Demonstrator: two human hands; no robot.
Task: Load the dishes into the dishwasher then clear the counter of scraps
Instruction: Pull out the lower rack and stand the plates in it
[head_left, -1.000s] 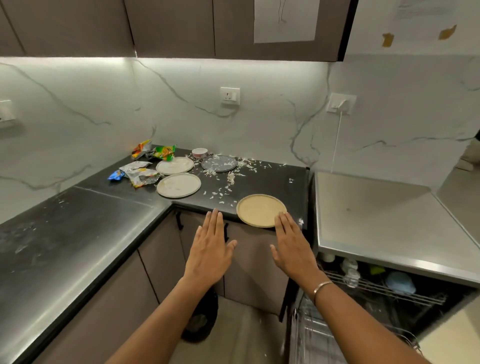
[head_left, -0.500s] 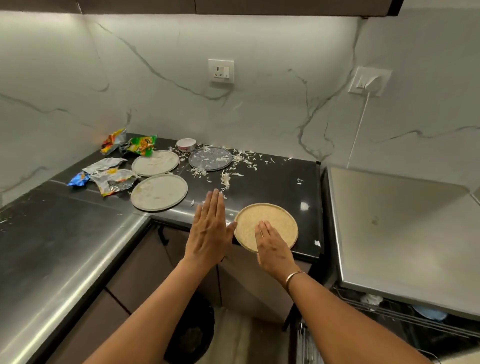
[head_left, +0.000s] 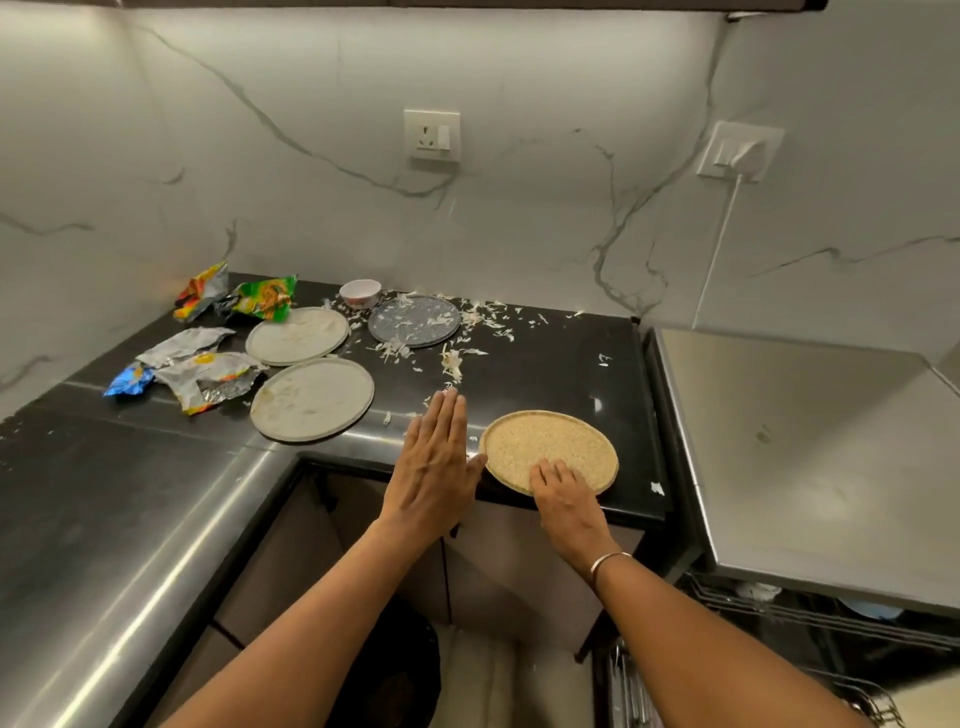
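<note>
The black tabletop is carrying 4 plates. The tan plate is lying flat at 5 o'clock, overhanging the front edge, round with no long axis. The right hand is pressing fingertips on its near rim, probably to slide it off. The left hand is hovering flat, released, at the plate's 9 o'clock.

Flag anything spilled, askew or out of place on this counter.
White scraps are strewn over the black counter and across the grey plate. Torn snack wrappers litter the left corner. The tan plate overhangs the counter's front edge.
</note>
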